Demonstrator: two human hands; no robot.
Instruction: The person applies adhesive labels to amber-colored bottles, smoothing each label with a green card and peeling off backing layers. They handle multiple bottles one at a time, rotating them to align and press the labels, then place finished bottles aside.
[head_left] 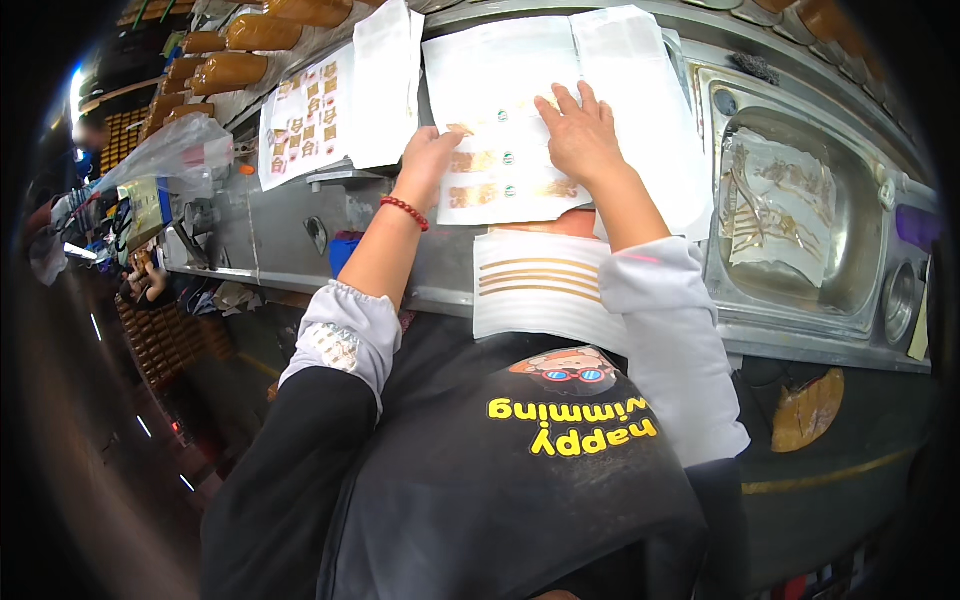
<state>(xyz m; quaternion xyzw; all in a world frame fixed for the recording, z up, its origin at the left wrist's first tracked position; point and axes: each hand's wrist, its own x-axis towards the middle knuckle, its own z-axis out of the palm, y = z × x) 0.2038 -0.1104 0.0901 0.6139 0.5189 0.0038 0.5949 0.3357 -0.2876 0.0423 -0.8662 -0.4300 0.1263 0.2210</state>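
Observation:
A white sheet (527, 205) printed with gold patterned strips and small green marks lies on the worktop in front of me. My left hand (428, 160), with a red bead bracelet on its wrist, is closed at the sheet's left edge, thumb on top and fingertips partly hidden. My right hand (583, 140) rests flat on the sheet's right part with its fingers spread. Just below, a smaller white sheet with long gold stripes (540, 310) lies at the worktop's front edge, against my apron. Blank white paper (640, 70) extends beyond my right hand.
To the right is a metal sink (850, 295) holding a wet white sheet with gold strips (780, 210). At left lie a sheet of small red and gold prints (305, 120) and a clear plastic bag (190, 155). Brown rounded objects (265, 32) are stacked along the back left.

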